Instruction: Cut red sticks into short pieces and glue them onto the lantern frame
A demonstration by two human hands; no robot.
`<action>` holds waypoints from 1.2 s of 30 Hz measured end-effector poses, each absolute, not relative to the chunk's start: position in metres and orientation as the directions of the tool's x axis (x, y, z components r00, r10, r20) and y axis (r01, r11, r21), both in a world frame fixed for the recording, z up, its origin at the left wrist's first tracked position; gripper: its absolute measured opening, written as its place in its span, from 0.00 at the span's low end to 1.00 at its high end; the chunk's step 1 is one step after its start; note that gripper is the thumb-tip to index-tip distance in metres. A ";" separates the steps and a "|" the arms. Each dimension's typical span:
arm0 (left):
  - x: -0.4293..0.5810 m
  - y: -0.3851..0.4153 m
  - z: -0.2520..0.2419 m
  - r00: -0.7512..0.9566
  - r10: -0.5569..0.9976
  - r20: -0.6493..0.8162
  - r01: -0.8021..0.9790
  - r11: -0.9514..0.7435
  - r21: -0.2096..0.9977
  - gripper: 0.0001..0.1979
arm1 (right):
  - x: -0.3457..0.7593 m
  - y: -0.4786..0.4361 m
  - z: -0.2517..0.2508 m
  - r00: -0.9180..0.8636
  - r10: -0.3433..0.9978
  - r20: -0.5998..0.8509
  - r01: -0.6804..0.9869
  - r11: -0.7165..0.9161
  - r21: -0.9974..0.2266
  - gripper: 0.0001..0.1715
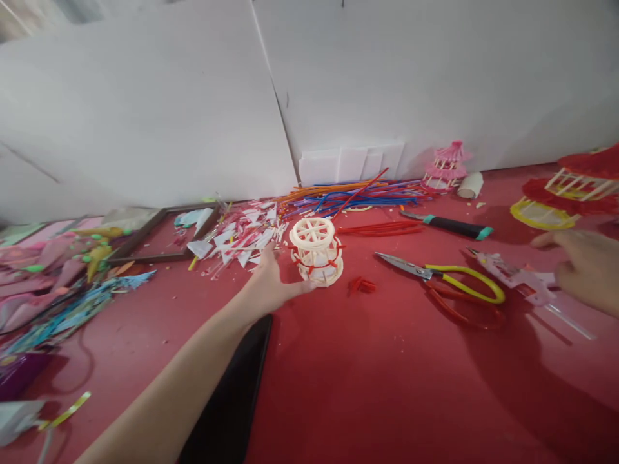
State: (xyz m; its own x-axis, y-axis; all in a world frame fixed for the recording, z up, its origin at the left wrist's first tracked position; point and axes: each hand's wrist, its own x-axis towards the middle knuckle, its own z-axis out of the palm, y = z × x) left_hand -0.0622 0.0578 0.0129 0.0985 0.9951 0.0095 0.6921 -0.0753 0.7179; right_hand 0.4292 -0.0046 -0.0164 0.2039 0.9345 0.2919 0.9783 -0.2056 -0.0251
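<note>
A small cream-coloured round model (316, 254), built of thin sticks with a spoked ring on top and red pieces around its middle, stands on the table. My left hand (271, 280) is at its left side, thumb and fingers apart. The thumb tip lies at the model's base; whether it presses on it I cannot tell. On the right, my right hand (587, 267) has its index finger stretched out, the other fingers partly hidden. Beside it lies a pink hot glue gun (529, 280) with a clear glue stick in its back. Short red pieces (362, 285) lie near the model.
Yellow-and-red handled scissors (449, 280) and a black-and-green handled tool (454, 225) lie right of centre. Coloured sticks (362, 196), paper scraps (249, 232) and a pink pagoda model (447, 167) line the back. A red-roofed model (580, 183) stands right; a black flat device (232, 399) lies under my left forearm.
</note>
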 end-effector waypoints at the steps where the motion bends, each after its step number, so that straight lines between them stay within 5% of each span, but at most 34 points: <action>1: -0.070 0.049 0.020 0.082 0.995 -0.053 0.784 -0.031 0.621 0.56 | 0.421 -0.006 -0.012 0.201 0.924 0.326 0.978 -0.207 -0.016 0.21; 6: -0.092 -0.017 0.033 0.130 0.983 0.128 0.978 -0.148 0.144 0.49 | 0.366 -0.013 0.006 0.044 0.757 0.651 0.999 -0.031 -0.032 0.11; 9: -0.093 -0.049 0.026 0.116 0.991 0.066 0.988 -0.109 -0.107 0.43 | 0.334 -0.015 0.006 -0.078 0.687 0.723 0.987 0.155 -0.041 0.07; 12: -0.094 -0.058 0.017 0.114 0.993 0.034 0.971 -0.104 -0.213 0.36 | 0.313 -0.013 -0.002 -0.165 0.682 0.713 0.950 0.305 -0.072 0.06; 19: -0.098 -0.049 0.012 0.213 0.974 0.082 0.956 -0.190 -0.223 0.30 | 0.283 -0.009 -0.024 -0.280 0.699 0.659 0.834 0.516 -0.193 0.11; 26: -0.103 -0.022 0.026 0.187 0.979 0.083 0.982 -0.188 0.007 0.42 | 0.234 -0.001 -0.024 -0.405 0.752 0.520 0.727 0.610 -0.316 0.12; 29: -0.095 0.022 0.026 0.314 0.941 0.129 0.873 -0.340 0.349 0.54 | 0.208 0.012 -0.024 -0.508 0.733 0.452 0.704 0.656 -0.273 0.16; 32: -0.076 0.064 0.014 0.402 0.895 0.194 0.585 -0.413 0.698 0.61 | 0.191 0.021 -0.031 -0.575 0.690 0.440 0.683 0.701 -0.206 0.22; 36: -0.055 0.084 -0.009 0.346 0.901 0.261 0.303 -0.370 0.878 0.64 | 0.191 0.022 -0.042 -0.581 0.644 0.497 0.657 0.732 -0.181 0.14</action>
